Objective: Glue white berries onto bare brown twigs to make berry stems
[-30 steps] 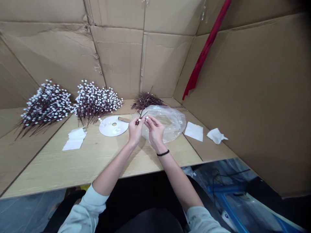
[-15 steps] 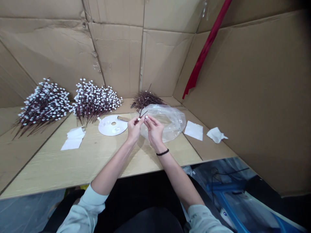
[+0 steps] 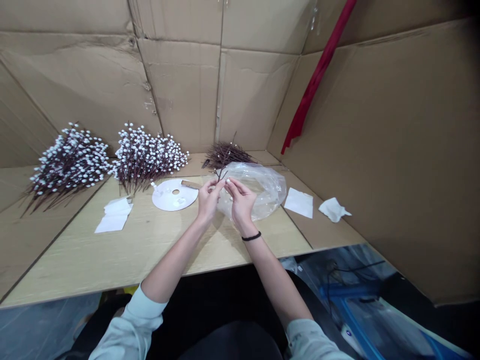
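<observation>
Over the near edge of a clear plastic bag (image 3: 268, 187), my left hand (image 3: 209, 200) pinches a thin brown branch (image 3: 221, 172) whose twigs stick up past the fingers. My right hand (image 3: 242, 201), with a black band on the wrist, holds a small white berry (image 3: 228, 181) between thumb and fingertips, close beside the branch. To the left of my hands lies a white disc (image 3: 165, 196) with a centre hole and clear blobs on it. Behind the bag is a pile of bare brown branches (image 3: 228, 155).
Two heaps of white-berried branches (image 3: 73, 160) (image 3: 146, 152) lie at the back left. White papers (image 3: 114, 215) (image 3: 299, 202) and a crumpled tissue (image 3: 333, 209) rest on the table (image 3: 150, 255). A red ribbon (image 3: 318, 75) hangs on the cardboard wall (image 3: 393, 125).
My left hand has turned slightly, and the branch in it has tilted a little to the right. My right hand has shifted slightly right with the berry.
</observation>
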`<control>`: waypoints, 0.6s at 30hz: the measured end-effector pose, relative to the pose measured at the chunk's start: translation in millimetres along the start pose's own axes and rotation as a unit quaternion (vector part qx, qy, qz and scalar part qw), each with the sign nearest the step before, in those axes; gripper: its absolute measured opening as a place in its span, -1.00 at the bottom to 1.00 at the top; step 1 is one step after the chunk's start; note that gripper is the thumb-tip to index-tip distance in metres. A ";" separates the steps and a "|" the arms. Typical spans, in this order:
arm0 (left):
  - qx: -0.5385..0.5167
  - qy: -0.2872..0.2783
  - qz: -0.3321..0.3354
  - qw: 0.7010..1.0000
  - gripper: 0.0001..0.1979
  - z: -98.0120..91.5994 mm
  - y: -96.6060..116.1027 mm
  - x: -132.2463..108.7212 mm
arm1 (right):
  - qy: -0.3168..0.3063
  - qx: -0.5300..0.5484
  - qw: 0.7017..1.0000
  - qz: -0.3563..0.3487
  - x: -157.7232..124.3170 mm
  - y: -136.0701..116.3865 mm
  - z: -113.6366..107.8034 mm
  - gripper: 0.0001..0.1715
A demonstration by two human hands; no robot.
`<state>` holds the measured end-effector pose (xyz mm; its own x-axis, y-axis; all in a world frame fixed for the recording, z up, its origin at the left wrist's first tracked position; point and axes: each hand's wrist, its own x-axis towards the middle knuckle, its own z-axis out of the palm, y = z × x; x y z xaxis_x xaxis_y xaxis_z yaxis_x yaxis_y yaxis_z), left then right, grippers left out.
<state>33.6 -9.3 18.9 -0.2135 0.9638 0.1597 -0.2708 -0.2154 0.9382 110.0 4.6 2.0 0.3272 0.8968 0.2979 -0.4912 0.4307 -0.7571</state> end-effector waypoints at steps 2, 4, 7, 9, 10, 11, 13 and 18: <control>-0.023 -0.005 0.013 1.000 -0.71 -0.8 -0.9 1.6 | 0.006 -0.018 1.000 -0.008 0.7 1.3 -1.3 -0.80; -0.056 0.003 0.014 0.998 -0.73 -2.0 -1.4 3.8 | 0.009 -0.033 0.999 -0.009 1.2 2.7 -2.2 -0.80; -0.097 0.033 0.006 0.995 -0.76 -4.1 -1.1 7.0 | 0.007 -0.051 0.999 -0.005 1.6 4.5 -3.1 -0.79; -0.112 0.043 0.005 0.993 -0.76 -5.1 -0.6 8.4 | 0.005 -0.056 0.998 -0.005 1.6 5.2 -3.4 -0.78; -0.119 0.042 0.004 0.992 -0.76 -5.4 -0.3 8.7 | 0.004 -0.059 0.998 -0.005 1.5 5.4 -3.6 -0.77; -0.127 0.040 0.000 0.991 -0.76 -5.5 -0.1 9.0 | 0.003 -0.063 0.998 -0.006 1.3 5.3 -3.6 -0.76; -0.143 0.036 -0.012 0.989 -0.75 -5.3 0.3 9.0 | 0.003 -0.076 0.997 -0.009 0.7 4.5 -3.4 -0.75; -0.136 0.035 -0.016 0.990 -0.74 -4.8 0.9 8.5 | 0.001 -0.110 0.994 -0.017 -1.9 0.7 -2.1 -0.76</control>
<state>27.1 -2.0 19.7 -0.2619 0.9598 0.1007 -0.5188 -0.2280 0.8239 110.7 3.0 -0.3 0.3413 0.8822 0.3244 -0.2923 0.4277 -0.8554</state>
